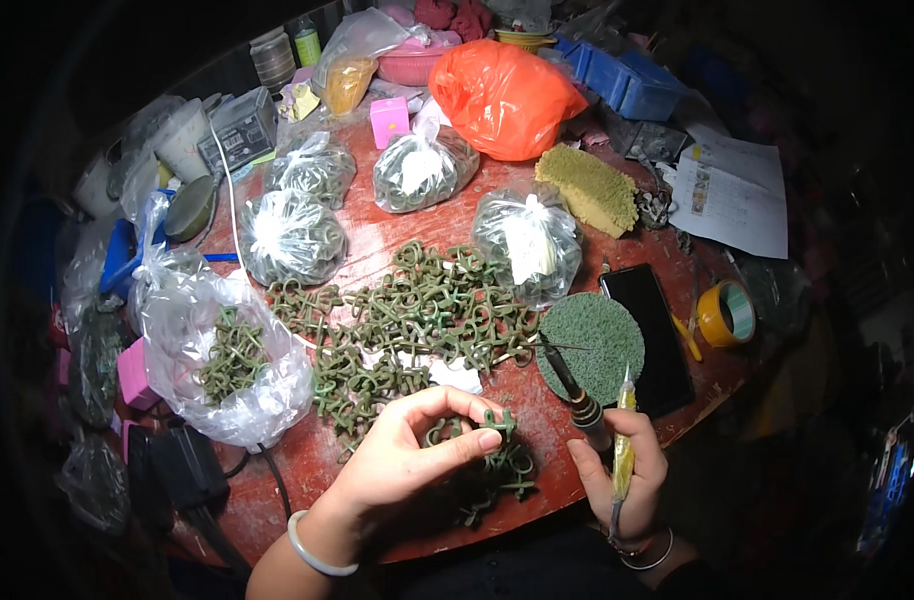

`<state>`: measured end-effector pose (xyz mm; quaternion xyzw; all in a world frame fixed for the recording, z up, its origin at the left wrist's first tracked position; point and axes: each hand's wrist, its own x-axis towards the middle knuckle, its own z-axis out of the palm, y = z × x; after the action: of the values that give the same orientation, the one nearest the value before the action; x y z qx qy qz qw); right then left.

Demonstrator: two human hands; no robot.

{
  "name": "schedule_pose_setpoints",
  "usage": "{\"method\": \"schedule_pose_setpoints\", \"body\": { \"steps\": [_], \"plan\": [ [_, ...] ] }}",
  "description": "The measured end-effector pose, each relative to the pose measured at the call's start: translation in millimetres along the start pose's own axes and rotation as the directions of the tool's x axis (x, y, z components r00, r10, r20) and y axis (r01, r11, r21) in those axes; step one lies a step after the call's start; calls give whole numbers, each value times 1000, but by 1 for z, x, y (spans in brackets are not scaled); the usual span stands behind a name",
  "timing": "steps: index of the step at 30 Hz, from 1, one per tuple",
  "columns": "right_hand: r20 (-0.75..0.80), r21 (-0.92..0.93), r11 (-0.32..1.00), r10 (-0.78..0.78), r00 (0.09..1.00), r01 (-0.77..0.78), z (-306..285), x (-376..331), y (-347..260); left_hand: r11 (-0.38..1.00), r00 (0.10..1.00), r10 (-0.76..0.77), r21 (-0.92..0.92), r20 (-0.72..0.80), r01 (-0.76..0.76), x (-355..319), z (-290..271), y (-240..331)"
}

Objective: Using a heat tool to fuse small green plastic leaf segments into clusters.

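Between thumb and fingertips, my left hand (407,460) pinches a small green wax-like piece (500,424) with looped, branching arms. Several more green pieces (512,470) lie on the table just below it. My right hand (637,478) is closed around two pen-like tools. One is a dark soldering iron (589,415) with a thin tip angled up and left over a round green pad (602,340). The other is a slim tool wrapped in yellow (624,445), its pale point upward. Beyond my hands spreads a large heap of olive-green looped pieces (427,310).
An open clear bag (277,385) with green pieces sits left; tied bags (295,240) of them stand behind the heap. On the right are a black phone-like slab (647,325), yellow tape roll (725,313), tan sponge (587,190) and paper sheet (732,195). A red bag (502,95) sits behind.
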<state>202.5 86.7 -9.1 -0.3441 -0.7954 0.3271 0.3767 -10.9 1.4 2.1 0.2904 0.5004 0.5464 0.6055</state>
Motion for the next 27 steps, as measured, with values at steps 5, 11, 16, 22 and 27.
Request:
{"method": "schedule_pose_setpoints", "body": {
  "steps": [5,11,16,22,27],
  "plan": [
    [147,264,937,193,970,-227,2,-1,-9,1000,999,-7,6,-53,7,1,0,-5],
    [254,247,949,132,958,-196,5,1,-7,966,978,206,171,-43,-195,4,-4,-10],
    [232,195,975,57,971,-104,10,1,-8,956,968,242,183,-61,-228,6,-3,-15],
    [209,143,983,82,974,-114,13,6,-9,930,955,280,275,-96,-245,6,-3,-17],
    [260,140,986,49,964,-88,13,7,-9,929,967,238,311,-94,-199,6,-2,-16]
  ]
}}
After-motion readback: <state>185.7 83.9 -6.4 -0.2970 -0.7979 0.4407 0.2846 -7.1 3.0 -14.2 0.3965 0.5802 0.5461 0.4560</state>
